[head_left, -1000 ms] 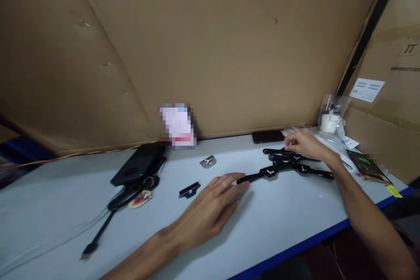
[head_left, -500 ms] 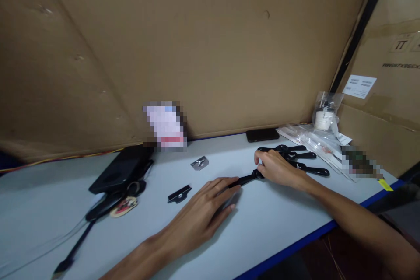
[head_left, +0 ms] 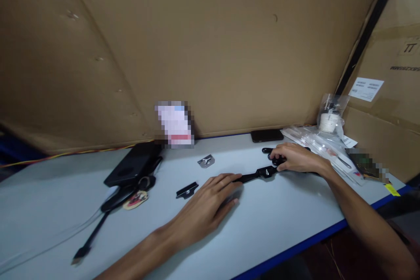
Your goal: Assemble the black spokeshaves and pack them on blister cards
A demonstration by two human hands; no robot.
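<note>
My left hand [head_left: 206,205] lies flat on the white table [head_left: 278,218], fingers stretched out, with the fingertips touching the near end of a long black bracket arm [head_left: 257,174]. My right hand [head_left: 293,158] rests over the far part of the same cluster of black arms [head_left: 267,150], fingers curled down onto them. A small black plate [head_left: 187,190] lies just left of my left hand, and a small silver clip [head_left: 206,161] sits behind it.
A black power bank [head_left: 133,169] with keys and a tag [head_left: 135,199] and a cable [head_left: 88,243] lie at the left. A black phone [head_left: 267,135], plastic bags [head_left: 323,144] and a small white bottle [head_left: 329,120] sit at the back right. Cardboard walls stand behind.
My right hand has moved from the middle of the black arm back to the right, onto the cluster. My left hand has stayed flat at the arm's near end.
</note>
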